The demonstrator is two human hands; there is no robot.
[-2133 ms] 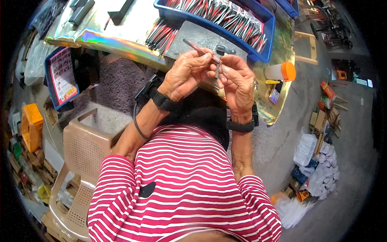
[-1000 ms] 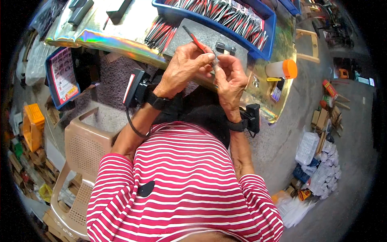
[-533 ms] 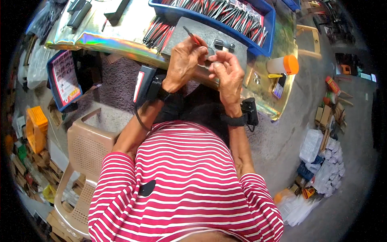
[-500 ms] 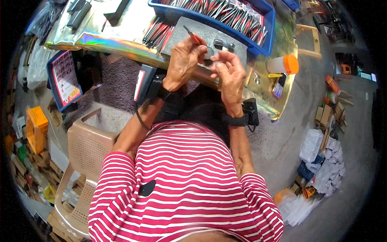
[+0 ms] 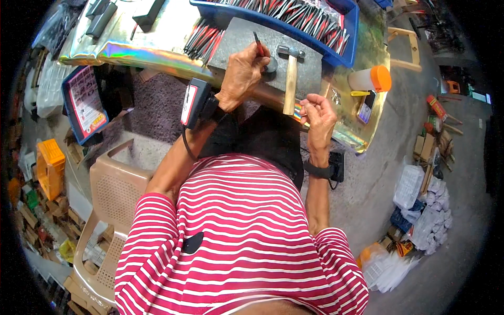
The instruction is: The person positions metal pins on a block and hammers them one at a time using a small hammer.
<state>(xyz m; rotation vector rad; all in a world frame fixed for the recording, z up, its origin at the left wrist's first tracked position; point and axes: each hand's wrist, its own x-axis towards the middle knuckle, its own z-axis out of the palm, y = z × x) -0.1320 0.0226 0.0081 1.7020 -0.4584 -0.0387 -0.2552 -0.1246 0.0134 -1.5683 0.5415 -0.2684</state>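
My left hand (image 5: 244, 73) is closed around a slim red-and-black tool (image 5: 258, 44), its dark tip pointing up and away from me. Just past those fingers, a round grey piece (image 5: 271, 65) shows on a flat grey slab (image 5: 241, 37). On the slab's right half lies a hammer (image 5: 291, 79), its wooden handle reaching toward me over the near edge. My right hand (image 5: 319, 116) is just right of the handle's end, fingers curled and thumb against them. Anything in that pinch is too small to make out.
Behind the slab, a blue tray (image 5: 353, 31) holds many slim red-and-black tools; a loose pile (image 5: 203, 42) lies to its left. An orange-lidded jar (image 5: 362, 80) and a phone (image 5: 366, 107) stand right. Black blocks (image 5: 149, 14) sit far left; a plastic chair (image 5: 118, 184) is beside me.
My right hand has moved right and toward me, away from my left hand, uncovering the hammer's handle. The left hand stays over the slab with the slim tool, now tilted more upright.
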